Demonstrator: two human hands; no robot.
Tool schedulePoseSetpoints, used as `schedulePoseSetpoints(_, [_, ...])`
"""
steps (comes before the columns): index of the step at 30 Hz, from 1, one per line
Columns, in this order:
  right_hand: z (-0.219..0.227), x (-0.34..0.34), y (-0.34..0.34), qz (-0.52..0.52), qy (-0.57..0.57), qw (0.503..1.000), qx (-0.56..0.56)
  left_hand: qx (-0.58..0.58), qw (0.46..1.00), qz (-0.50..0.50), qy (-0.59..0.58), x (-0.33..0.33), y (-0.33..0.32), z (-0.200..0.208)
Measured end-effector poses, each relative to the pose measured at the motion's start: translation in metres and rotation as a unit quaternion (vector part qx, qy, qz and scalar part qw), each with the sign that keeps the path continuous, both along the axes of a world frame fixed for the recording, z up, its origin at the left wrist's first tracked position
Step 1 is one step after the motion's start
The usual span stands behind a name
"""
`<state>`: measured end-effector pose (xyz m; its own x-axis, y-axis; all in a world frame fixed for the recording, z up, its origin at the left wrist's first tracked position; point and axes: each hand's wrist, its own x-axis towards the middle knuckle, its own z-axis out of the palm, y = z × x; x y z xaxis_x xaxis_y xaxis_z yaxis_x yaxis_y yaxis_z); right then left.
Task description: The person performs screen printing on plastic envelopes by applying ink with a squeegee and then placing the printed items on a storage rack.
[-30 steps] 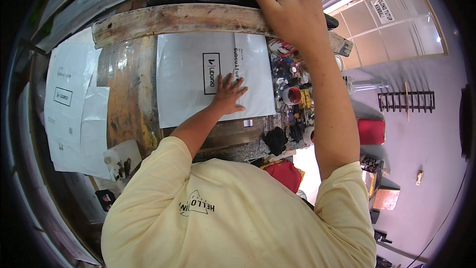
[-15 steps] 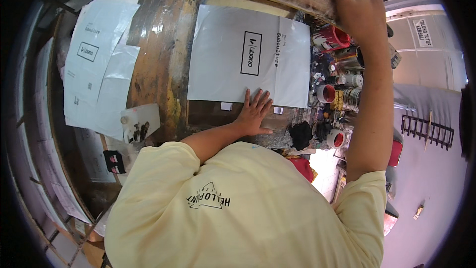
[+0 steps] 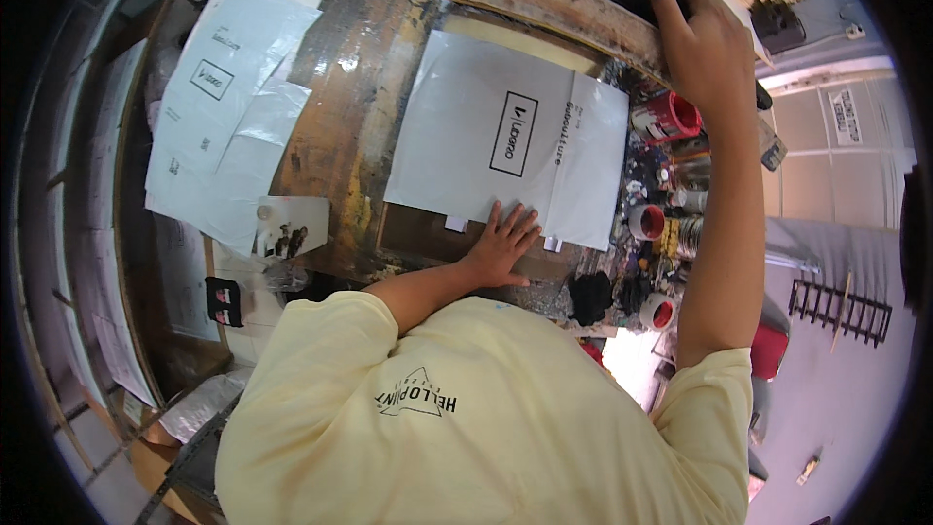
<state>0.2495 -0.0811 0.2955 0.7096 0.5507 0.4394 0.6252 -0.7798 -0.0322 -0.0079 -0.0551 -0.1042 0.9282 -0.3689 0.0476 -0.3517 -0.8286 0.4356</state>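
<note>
A flat white plastic bag (image 3: 466, 126) with a boxed black print lies on the worktable in front of me. My left hand (image 3: 502, 245) rests on its near edge, fingers spread, with nothing held. Two small white tabs (image 3: 455, 224) show along that edge, on either side of the hand. At the far side, a paint-stained wooden frame (image 3: 515, 0) is raised above the table. My right hand (image 3: 705, 39) reaches up to the frame's right end with its fingers curled round it; dark stains mark the fingertips. Much of the frame lies outside the view.
Similar printed white bags (image 3: 209, 136) lie in a pile at the left. Beside them is a translucent stained container (image 3: 301, 219). Along the table's right edge stand a red paint can (image 3: 661, 119), cups of red paint (image 3: 647, 222) and a black rag (image 3: 590, 298). Shelving (image 3: 126, 233) runs down the far left.
The view has shifted and turned slightly, so the table appears lower and tilted. My left hand stays on the bag's near edge, and my right hand stays on the frame.
</note>
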Motion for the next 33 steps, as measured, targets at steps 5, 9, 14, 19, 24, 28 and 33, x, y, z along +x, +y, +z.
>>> schedulePoseSetpoints(5, [-0.007, 0.005, -0.002, 0.009, -0.048, 0.999, 0.017, -0.040, 0.999, 0.022, -0.029, 0.003, 0.004, 0.016])
schedulePoseSetpoints(9, [0.000, -0.001, 0.005, 0.012, -0.023, 1.000, 0.002, -0.062, 0.996, 0.056, 0.033, 0.002, 0.021, 0.045])
schedulePoseSetpoints(14, [-0.007, 0.007, -0.003, 0.023, -0.030, 0.999, 0.006, -0.141, 0.975, 0.114, 0.132, -0.019, 0.079, 0.121])
schedulePoseSetpoints(19, [-0.010, 0.016, -0.008, 0.032, -0.028, 0.999, 0.005, -0.296, 0.945, 0.127, 0.050, -0.079, 0.127, 0.206])
schedulePoseSetpoints(24, [-0.010, 0.019, -0.006, 0.093, -0.030, 0.995, -0.001, -0.445, 0.891, 0.075, -0.048, -0.127, 0.185, 0.320])
schedulePoseSetpoints(28, [-0.011, 0.028, -0.019, 0.106, -0.050, 0.992, -0.044, -0.416, 0.845, 0.327, -0.079, -0.139, 0.280, 0.329])
schedulePoseSetpoints(33, [-0.006, 0.029, -0.015, 0.111, -0.029, 0.991, -0.073, -0.216, 0.766, 0.591, -0.133, -0.146, 0.451, 0.182])
